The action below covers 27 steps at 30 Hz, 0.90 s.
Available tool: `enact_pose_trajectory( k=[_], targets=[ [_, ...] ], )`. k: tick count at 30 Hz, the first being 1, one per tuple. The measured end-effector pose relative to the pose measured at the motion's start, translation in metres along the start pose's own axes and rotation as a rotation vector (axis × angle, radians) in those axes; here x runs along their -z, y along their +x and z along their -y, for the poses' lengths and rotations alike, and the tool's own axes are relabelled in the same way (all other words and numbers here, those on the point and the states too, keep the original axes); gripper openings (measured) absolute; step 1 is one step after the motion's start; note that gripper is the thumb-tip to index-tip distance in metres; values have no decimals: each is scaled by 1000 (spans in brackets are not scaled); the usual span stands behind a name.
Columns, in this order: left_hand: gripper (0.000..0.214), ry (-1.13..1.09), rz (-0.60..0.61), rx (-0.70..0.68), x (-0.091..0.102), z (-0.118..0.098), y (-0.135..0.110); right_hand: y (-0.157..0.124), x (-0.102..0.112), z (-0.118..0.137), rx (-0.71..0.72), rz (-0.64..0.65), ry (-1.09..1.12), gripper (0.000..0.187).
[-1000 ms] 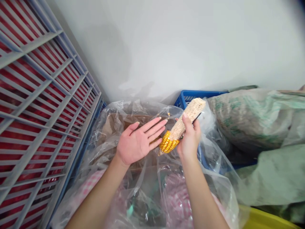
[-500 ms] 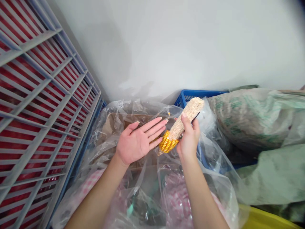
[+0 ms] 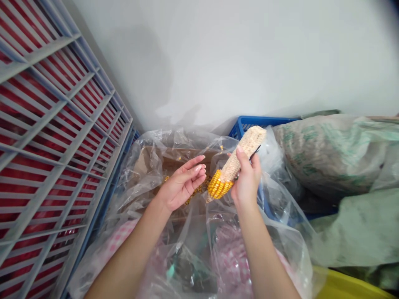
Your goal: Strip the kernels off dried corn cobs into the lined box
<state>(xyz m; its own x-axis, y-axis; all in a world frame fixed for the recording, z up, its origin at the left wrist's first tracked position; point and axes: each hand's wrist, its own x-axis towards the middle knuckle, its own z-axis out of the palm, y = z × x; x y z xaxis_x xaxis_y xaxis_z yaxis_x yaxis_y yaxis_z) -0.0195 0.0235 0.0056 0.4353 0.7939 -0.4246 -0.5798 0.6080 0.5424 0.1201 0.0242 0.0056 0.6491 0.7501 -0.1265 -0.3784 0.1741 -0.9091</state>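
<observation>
My right hand [image 3: 247, 178] is wrapped round an ear of corn [image 3: 222, 185], which tilts with its bare pale cob end up to the right. Yellow kernels cover only its lower left end. A thin dark object, its kind unclear, shows beside the fingers of that hand. Just left of the corn, my left hand [image 3: 183, 182] is in the air with loosely curled fingers apart and nothing in it. Beneath both hands lies a cardboard box [image 3: 174, 155] lined with a clear plastic bag [image 3: 131, 178]. Loose corn kernels [image 3: 196, 193] lie inside, partly hidden by my left hand.
Stacked grey-blue slatted crates [image 3: 67, 99] with red contents rise on the left. A blue basket [image 3: 264, 121] sits behind on the right, beside a full woven sack [image 3: 330, 153]. Greenish cloth [image 3: 358, 232] and a yellow rim [image 3: 346, 286] are at lower right. A white wall is behind.
My left hand has turned from a flat, upward-facing palm to a side-on pose with curled fingers, uncovering kernels in the box. My right hand and the corn have barely moved.
</observation>
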Motion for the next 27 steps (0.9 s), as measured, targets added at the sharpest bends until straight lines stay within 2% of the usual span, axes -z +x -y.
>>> enact_pose_trajectory(
  k=[7,12,15,18,22,27],
  targets=[
    [25,-63,91,-28,2,0,-1,-1,0,0,-1,17,4,28],
    [21,-72,57,-3,4,-1,1,0,0,-3,-3,23,-5,29],
    [17,-41,16,-48,3,0,1,0,0,-3,-5,25,-16,29],
    [30,12,51,-78,1,2,0,-1,-1,-2,-14,27,-16,28],
    [32,-42,171,-7,0,0,-2,-1,-2,-3,-19,28,-11,27],
    [31,-88,140,40,1,-3,-3,-2,-2,-4,-22,31,-9,27]
  ],
)
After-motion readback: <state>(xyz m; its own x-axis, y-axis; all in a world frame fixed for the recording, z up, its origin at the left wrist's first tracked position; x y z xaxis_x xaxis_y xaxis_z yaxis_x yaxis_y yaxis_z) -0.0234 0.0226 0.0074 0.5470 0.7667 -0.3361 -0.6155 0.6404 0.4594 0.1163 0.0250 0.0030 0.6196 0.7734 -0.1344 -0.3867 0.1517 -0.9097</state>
